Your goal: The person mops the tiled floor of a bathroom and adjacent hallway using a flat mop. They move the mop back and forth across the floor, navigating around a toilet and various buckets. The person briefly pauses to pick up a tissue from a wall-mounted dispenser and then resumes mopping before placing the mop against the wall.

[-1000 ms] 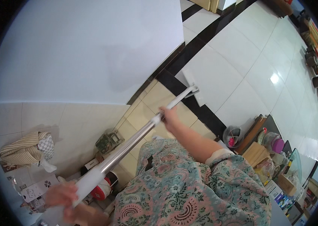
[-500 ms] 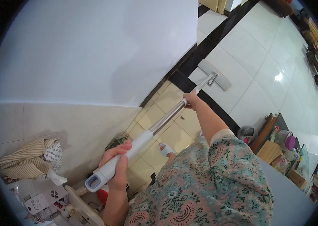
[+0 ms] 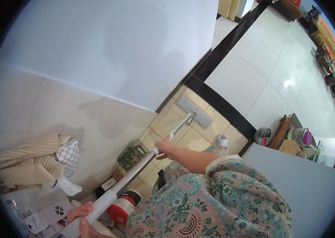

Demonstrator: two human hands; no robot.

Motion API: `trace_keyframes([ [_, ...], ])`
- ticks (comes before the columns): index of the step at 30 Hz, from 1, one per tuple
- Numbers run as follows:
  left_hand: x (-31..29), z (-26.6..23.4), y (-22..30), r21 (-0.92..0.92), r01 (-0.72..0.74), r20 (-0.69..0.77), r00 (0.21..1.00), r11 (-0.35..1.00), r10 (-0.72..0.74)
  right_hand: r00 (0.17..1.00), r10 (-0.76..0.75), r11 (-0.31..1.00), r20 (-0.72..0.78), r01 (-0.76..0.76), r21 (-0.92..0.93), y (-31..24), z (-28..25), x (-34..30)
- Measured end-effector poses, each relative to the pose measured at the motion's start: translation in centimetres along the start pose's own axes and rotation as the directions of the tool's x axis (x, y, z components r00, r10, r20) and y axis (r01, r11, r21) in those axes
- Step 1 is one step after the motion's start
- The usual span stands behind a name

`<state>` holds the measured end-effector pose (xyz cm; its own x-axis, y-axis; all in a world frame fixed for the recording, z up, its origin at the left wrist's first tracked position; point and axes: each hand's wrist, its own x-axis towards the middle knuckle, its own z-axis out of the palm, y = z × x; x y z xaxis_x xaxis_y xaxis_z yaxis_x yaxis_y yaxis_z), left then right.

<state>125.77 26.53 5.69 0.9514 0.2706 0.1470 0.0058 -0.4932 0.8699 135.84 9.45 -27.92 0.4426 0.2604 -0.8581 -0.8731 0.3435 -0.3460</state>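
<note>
A flat mop with a silver pole runs slantwise across the view. Its grey flat head rests on the yellow floor tiles, just short of the black border strip. At the lower left my left hand is wrapped round the white grip; the grip's end is cut off by the lower edge. Farther up, my right hand closes on the pole, the forearm stretching from a patterned sleeve. A foot in a white slipper stands to the right of the mop head.
A striped towel hangs on the left wall beside a patterned bag. Below the pole are a green patterned box and a red round container. To the right, a shelf holds jars and boards, next to a grey-blue panel.
The mop head has come back from the white tiles over the black strip onto the yellow tiles. Both hands have drawn toward the lower left with the pole.
</note>
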Motion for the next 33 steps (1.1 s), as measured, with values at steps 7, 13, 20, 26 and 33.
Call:
trace_keyframes([
  [7, 0.9, -5.1, -4.6, -0.395, -0.128, 0.046, 0.986, 0.91, 0.158, 1.0, -0.013, 0.649, 0.017, -0.005, 0.761, 4.2, 1.6, 5.2],
  [13, 1.8, -3.9, -4.0, -0.499, -0.132, -0.189, 0.981, 0.857, 0.041, 0.961, -0.239, 0.759, -0.141, 0.276, 0.59, -1.4, 1.2, 1.0],
  [20, 0.9, 10.6, 2.7, -0.002, -0.244, 0.378, 0.898, 0.97, 0.226, 0.835, -0.33, 0.67, -0.442, 0.536, 0.513, -9.5, -9.8, 6.0],
  [26, 0.2, 18.4, 8.2, 0.01, -0.418, 0.454, 0.811, 0.908, 0.368, 0.915, -0.261, 0.674, -0.309, 0.401, 0.62, -12.0, -16.2, 3.9],
  [33, -0.3, 22.3, 13.2, -0.203, -0.559, 0.529, 0.629, 0.804, 0.57, 0.894, -0.294, 0.497, -0.337, 0.444, 0.746, -9.2, -23.4, -2.2],
])
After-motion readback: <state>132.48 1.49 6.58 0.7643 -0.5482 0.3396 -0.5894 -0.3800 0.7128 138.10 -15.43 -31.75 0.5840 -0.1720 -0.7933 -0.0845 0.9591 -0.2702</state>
